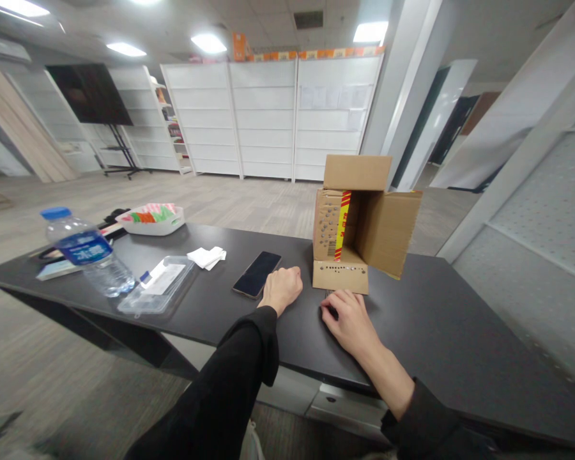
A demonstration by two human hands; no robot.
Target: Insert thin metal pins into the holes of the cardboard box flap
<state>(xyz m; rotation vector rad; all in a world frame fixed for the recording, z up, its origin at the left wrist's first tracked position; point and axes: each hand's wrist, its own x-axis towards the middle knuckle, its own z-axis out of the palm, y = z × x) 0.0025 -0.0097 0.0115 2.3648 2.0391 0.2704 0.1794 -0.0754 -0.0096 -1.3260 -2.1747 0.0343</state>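
An open cardboard box lies on its side on the dark table, its opening facing me and flaps spread. Rows of small dark marks dot its left flap and its lower flap. My left hand is closed in a loose fist on the table, beside a dark phone; whatever is inside the fist is hidden. Just in front of the lower flap, my right hand rests with thumb and fingers curled together. Thin dark lines show by its fingertips, too small to name.
To the left are a clear plastic case, crumpled white tissue, a water bottle with a blue cap, and a white basket of colourful packets. The table's front edge runs below my forearms. White shelving stands behind.
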